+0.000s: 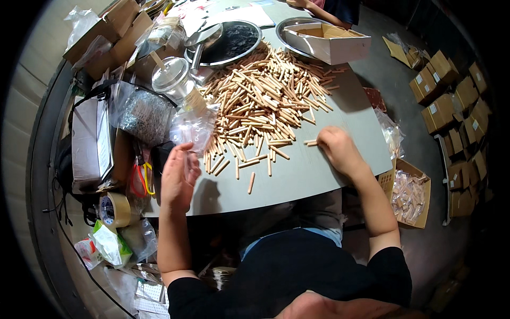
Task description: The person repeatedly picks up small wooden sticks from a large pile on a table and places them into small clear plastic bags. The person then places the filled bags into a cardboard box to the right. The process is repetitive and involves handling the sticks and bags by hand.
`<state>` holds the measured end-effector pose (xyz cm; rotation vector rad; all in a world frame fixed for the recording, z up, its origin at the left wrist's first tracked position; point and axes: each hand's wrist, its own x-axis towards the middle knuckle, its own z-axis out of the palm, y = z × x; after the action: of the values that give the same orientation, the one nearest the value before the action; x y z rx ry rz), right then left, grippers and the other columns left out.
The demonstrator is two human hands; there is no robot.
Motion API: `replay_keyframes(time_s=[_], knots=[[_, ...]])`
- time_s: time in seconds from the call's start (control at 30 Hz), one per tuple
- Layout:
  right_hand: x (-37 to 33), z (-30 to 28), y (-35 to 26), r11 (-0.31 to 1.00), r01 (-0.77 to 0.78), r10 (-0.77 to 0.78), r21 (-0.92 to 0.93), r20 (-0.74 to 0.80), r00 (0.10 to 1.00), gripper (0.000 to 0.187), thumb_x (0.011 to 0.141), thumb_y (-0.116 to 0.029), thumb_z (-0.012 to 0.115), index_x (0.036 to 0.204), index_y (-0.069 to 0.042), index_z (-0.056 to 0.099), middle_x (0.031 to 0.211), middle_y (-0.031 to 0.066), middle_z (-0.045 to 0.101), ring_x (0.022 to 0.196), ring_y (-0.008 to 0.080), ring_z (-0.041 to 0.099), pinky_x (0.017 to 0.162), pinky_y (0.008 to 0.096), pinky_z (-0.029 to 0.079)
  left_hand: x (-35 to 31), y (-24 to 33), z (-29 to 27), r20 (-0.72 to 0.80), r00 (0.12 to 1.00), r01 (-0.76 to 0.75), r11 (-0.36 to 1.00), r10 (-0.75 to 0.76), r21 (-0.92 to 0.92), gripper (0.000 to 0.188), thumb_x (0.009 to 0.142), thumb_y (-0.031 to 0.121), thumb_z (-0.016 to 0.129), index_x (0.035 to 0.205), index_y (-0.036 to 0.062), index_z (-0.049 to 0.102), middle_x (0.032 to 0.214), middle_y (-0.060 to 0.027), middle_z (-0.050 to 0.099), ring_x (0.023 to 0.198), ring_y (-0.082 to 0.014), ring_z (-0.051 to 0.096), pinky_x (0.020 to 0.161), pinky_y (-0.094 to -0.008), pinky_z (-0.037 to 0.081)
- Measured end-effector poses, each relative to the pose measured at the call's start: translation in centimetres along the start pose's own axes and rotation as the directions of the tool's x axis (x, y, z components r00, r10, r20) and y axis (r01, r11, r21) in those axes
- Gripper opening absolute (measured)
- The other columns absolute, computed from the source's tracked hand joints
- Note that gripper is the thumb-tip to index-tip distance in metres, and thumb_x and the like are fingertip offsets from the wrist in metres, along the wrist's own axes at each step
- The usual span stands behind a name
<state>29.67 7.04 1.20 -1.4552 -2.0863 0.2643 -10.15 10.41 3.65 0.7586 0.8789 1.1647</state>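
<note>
A large heap of short wooden sticks (260, 101) covers the middle of the grey table, with loose ones spread along its near side. My right hand (338, 151) is to the right of the heap, its fingers pinched on a few wooden sticks (310, 142) whose ends point left. On the left, my left hand (179, 178) is raised near the table edge with its fingers curled. A thin, see-through piece of plastic, apparently a small clear bag (187, 164), shows between them. Just beyond its fingertips lie flat clear plastic bags (194, 128).
Behind the heap stand a metal bowl (255, 52) with dark contents and a white cardboard box (340, 47). Scissors (142, 178) and a tape roll (114, 209) sit at left. A carton (409, 196) of small packets stands right, below the table. Another person's arm (321, 13) reaches in at the far side.
</note>
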Motion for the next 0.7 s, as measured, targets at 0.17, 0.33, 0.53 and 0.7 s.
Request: replay_keyframes(time_s=[0.17, 0.33, 0.53, 0.7], knots=[[-0.3, 1.0, -2.7, 0.994, 0.092, -0.099, 0.064, 0.109, 0.989, 0.016, 0.084, -0.002, 0.061, 0.100, -0.003, 0.063, 0.098, 0.0160, 0.066, 0.095, 0.0359, 0.062, 0.084, 0.0427, 0.051, -2.3, -1.9, 1.0, 0.246, 0.957, 0.195, 0.968, -0.153, -0.157, 0.085, 0.077, 0.032, 0.086, 0.141, 0.0135, 0.033, 0.112, -0.0080, 0.055, 0.090, -0.0142, 0.053, 0.068, -0.0246, 0.046], [0.5, 2.5, -5.0, 0.984, 0.151, -0.163, 0.095, 0.138, 0.977, 0.021, 0.085, -0.006, 0.062, 0.105, -0.003, 0.065, 0.106, 0.0154, 0.065, 0.102, 0.0343, 0.061, 0.090, 0.0422, 0.050, -3.2, -3.6, 1.4, 0.333, 0.927, 0.226, 0.966, -0.173, -0.127, 0.035, 0.095, 0.010, 0.063, 0.121, 0.0144, 0.039, 0.119, -0.0174, 0.056, 0.093, -0.0157, 0.056, 0.071, -0.0248, 0.049], [0.7, 4.5, -6.1, 0.979, 0.181, -0.181, 0.093, -0.010, 0.984, 0.011, 0.082, -0.006, 0.067, 0.092, -0.003, 0.066, 0.097, 0.0117, 0.065, 0.094, 0.0313, 0.062, 0.085, 0.0408, 0.051, -4.4, -4.3, 3.1, 0.180, 0.979, 0.088, 0.994, -0.098, 0.066, 0.014, 0.103, 0.016, 0.054, 0.102, 0.0024, 0.058, 0.128, -0.0143, 0.059, 0.107, -0.0196, 0.062, 0.081, -0.0311, 0.055], [0.0, 3.4, -5.1, 0.991, 0.120, -0.122, 0.052, 0.033, 0.992, 0.013, 0.079, -0.004, 0.070, 0.090, -0.002, 0.066, 0.090, 0.0104, 0.066, 0.088, 0.0327, 0.064, 0.080, 0.0422, 0.053, -5.1, -4.8, 1.4, 0.123, 0.992, -0.026, 0.995, 0.013, 0.097, 0.016, 0.102, 0.012, 0.056, 0.108, 0.0001, 0.064, 0.116, -0.0096, 0.062, 0.090, -0.0107, 0.059, 0.067, -0.0240, 0.050]])
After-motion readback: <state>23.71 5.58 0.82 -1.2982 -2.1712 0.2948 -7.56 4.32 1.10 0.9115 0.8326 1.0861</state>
